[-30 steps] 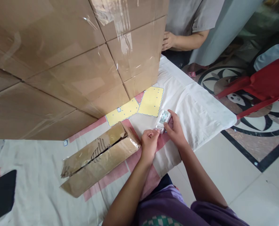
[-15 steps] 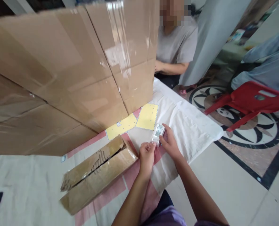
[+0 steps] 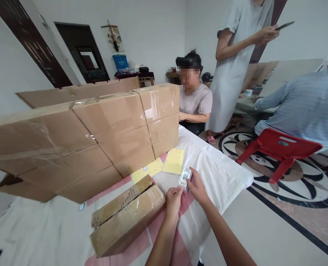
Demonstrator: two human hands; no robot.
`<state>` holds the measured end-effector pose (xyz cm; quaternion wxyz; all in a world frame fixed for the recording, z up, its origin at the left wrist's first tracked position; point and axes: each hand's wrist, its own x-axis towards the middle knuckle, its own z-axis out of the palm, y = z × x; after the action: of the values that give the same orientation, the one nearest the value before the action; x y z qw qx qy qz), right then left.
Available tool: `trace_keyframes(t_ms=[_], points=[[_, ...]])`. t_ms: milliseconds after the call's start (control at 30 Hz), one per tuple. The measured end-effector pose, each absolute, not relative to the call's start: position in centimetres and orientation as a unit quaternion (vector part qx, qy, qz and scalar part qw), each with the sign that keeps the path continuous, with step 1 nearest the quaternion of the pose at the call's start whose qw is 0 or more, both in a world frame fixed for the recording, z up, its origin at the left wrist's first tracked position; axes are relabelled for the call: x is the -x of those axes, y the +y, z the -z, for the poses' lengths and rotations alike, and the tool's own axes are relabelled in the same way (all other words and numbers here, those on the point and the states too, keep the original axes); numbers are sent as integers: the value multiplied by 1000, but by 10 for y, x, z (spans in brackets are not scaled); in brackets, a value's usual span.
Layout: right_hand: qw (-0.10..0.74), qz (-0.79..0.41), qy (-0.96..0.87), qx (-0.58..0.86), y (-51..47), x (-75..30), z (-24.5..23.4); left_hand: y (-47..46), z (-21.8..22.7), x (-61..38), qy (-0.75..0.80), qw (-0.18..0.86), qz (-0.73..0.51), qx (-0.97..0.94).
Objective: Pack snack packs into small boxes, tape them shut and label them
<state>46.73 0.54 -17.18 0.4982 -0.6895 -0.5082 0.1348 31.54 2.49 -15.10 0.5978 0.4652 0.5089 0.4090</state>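
Observation:
Both hands are on a small white box (image 3: 185, 178) with a greenish printed face, near the table's right side. My left hand (image 3: 173, 201) is closed, its thumb and fingers pinching the lower left corner of the box. Along the right edge curls my right hand (image 3: 197, 185), thumb over the front and fingers behind. What the box contains is hidden. To the left of my hands lies a long brown cardboard box (image 3: 127, 218) with a gap along its top seam.
A wall of taped cardboard boxes (image 3: 111, 136) stands across the cloth-covered table (image 3: 214, 162). Beyond it sits a person (image 3: 197, 99) wearing a headset. Another person (image 3: 236, 66) stands holding a phone. At right, someone in blue (image 3: 305, 107) sits on a red chair (image 3: 288, 144).
The head view has tilted up, bringing the room, the standing person and the far wall into sight. Both hands keep hold of the small white box.

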Motion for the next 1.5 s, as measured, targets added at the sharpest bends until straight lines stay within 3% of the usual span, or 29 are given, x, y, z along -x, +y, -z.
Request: trace_keyframes(t_ms=[467, 633, 767, 900, 1033, 1100, 1267, 1500], points=[[504, -103, -526, 677, 12, -472, 182, 23, 150, -322, 527, 555, -395, -508], [515, -111, -514, 677, 16, -474, 185, 9, 142, -317, 535, 501, -444, -516], [538, -100, -515, 660, 18, -477, 184, -10, 125, -305, 476, 520, -464, -537], [577, -45, -485, 655, 7, -467, 161, -44, 103, -281, 412, 541, -484, -551], [619, 8, -505, 601, -21, -426, 107, -72, 78, -244, 398, 524, -520, -545], [633, -24, -541, 553, -37, -399, 76, -78, 66, -223, 405, 505, -540, -538], [595, -257, -639, 413, -65, -345, 22, -83, 45, -185, 423, 466, -578, -519], [553, -321, -690, 340, -72, -315, 0, -99, 25, -170, 415, 430, -591, -542]])
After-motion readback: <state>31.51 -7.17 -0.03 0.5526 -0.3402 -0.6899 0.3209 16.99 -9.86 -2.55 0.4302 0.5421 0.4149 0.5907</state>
